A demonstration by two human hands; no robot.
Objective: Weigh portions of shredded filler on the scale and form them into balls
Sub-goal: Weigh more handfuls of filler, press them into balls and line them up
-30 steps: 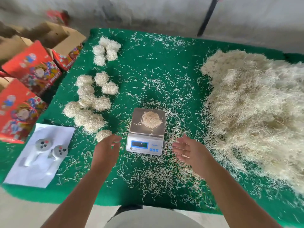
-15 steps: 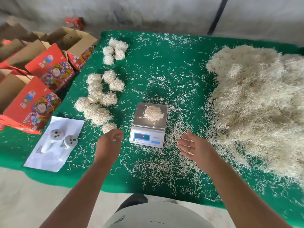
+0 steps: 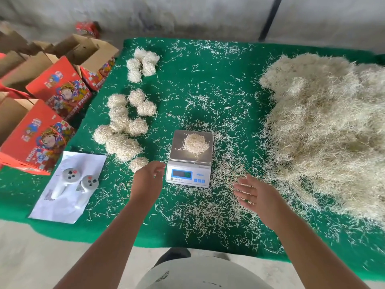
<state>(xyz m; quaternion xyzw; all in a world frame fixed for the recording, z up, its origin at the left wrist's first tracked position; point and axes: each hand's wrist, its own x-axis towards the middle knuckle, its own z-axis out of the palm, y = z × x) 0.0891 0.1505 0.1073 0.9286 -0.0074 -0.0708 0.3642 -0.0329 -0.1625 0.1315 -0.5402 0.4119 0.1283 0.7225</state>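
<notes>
Scale sits mid-table on the green cloth, and it is my landmark for everything else. On its steel pan lies one loose portion of shredded filler, roughly rounded, a few strands trailing over the pan. The display is lit but I can't read the digits.

My left hand hovers just left of the scale's front, fingers loosely curved, holding nothing. My right hand is just right of the scale's front, palm turned in, fingers straight and apart, also holding nothing.

Left of the scale and behind it lie the finished filler balls in a cluster, with a second small group farther back. One small ball lies just beside my left hand's fingers.

Right of the scale, well apart, is the big heap of loose filler. Stray strands cover the cloth around the scale.

Far left of the scale, off the cloth edge, stand red printed cartons with flaps open; what shows inside is bare cardboard. Front-left of the scale, two white controllers lie on a paper sheet.
</notes>
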